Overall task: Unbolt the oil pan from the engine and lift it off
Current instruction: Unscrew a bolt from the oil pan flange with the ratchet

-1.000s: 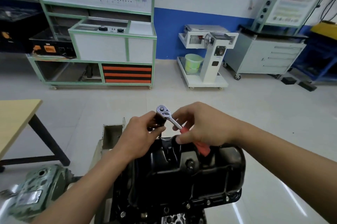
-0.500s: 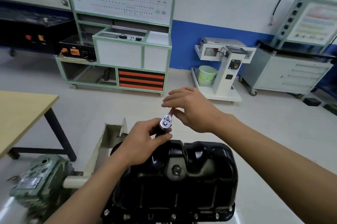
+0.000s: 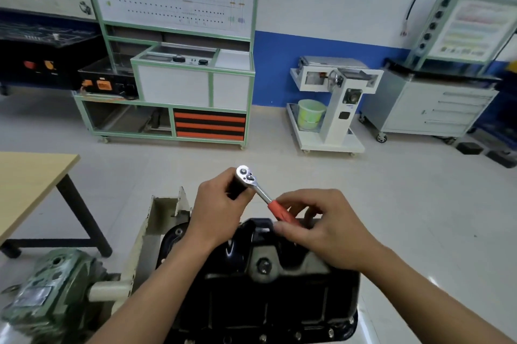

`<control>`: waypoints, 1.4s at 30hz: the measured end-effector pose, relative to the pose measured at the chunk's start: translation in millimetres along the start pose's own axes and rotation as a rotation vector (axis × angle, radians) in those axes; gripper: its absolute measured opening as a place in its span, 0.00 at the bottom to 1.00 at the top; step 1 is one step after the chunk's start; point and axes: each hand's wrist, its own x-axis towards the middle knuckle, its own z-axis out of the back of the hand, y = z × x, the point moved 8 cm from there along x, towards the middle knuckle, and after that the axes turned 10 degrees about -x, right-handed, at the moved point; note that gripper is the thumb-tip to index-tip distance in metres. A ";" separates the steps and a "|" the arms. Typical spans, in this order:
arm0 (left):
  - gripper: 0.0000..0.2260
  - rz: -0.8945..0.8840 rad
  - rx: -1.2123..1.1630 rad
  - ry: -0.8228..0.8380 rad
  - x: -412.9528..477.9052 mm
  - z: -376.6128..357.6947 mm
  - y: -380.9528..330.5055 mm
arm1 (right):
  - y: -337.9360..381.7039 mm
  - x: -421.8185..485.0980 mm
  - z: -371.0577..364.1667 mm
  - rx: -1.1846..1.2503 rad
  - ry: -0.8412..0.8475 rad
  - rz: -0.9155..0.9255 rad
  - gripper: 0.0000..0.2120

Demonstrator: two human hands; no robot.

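Observation:
The black oil pan [image 3: 268,301] sits bolted on the engine at the bottom centre, with a drain plug [image 3: 263,266] on its near face and several flange bolts along the lower rim. Above its far edge a ratchet wrench [image 3: 253,183] with a chrome head and red handle points down onto the pan's far flange. My left hand [image 3: 216,209] grips the black socket extension just under the ratchet head. My right hand [image 3: 327,227] holds the red handle between fingers and thumb. The bolt under the socket is hidden by my left hand.
A cream engine stand bracket [image 3: 156,231] and a green gearbox [image 3: 53,296] lie left of the pan. A wooden table [image 3: 30,184] stands at the far left. Training benches [image 3: 179,86], a white machine with a green bucket [image 3: 310,114] and a grey drawer cabinet [image 3: 430,108] line the back wall.
My right hand swung the ratchet handle from the far side back toward me and to the right. My left hand stayed on the extension. The view shifted slightly.

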 end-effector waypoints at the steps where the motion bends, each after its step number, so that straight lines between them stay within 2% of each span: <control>1: 0.04 0.007 -0.008 0.005 -1.6 1.8 2.1 | -8.6 3.9 4.5 0.075 -0.026 -0.045 0.11; 2: 0.02 0.004 -0.010 0.012 -3.2 3.5 2.8 | -18.9 9.0 9.7 0.173 -0.072 -0.101 0.11; 5: 0.04 -0.002 0.016 0.094 -5.2 -0.9 2.2 | -50.0 27.4 12.1 0.465 -0.206 -0.260 0.12; 9: 0.03 0.015 0.016 0.222 -4.0 -9.4 -2.9 | -70.6 55.2 -7.5 0.796 -0.219 -0.377 0.17; 13: 0.03 -0.016 0.027 0.309 -7.7 -14.0 -6.7 | -71.0 75.9 -15.6 0.841 -0.151 -0.341 0.18; 16: 0.04 -0.028 0.054 0.246 -6.6 -10.8 -3.6 | -75.0 75.6 -16.2 0.824 -0.166 -0.372 0.15; 20: 0.02 -0.016 -0.007 0.041 -4.1 4.7 0.8 | -74.9 51.7 -0.2 0.635 -0.272 -0.364 0.04; 24: 0.07 -0.020 -0.027 -0.013 -1.9 7.8 0.8 | -37.0 24.7 4.8 0.356 -0.133 -0.192 0.09; 28: 0.12 -0.051 0.019 0.008 -3.1 3.0 -5.5 | -1.0 5.0 -6.7 0.106 0.080 -0.169 0.15; 31: 0.10 -0.033 0.057 0.030 -4.5 -0.5 -1.5 | 16.0 6.7 -22.6 -0.035 0.237 -0.163 0.20; 33: 0.08 -0.009 0.007 0.024 -5.1 2.3 1.2 | 21.5 16.6 -20.5 -0.108 0.297 -0.130 0.20; 37: 0.08 0.007 -0.078 0.052 -6.5 4.0 -4.0 | 12.3 36.6 -4.5 -0.239 0.520 -0.140 0.19; 40: 0.09 0.007 -0.081 0.112 -6.9 -0.7 -5.8 | -3.3 50.1 8.0 -0.436 0.588 -0.191 0.18; 42: 0.10 0.007 -0.073 0.157 -7.9 -3.8 -5.4 | -9.4 63.6 16.7 -0.580 0.546 -0.207 0.17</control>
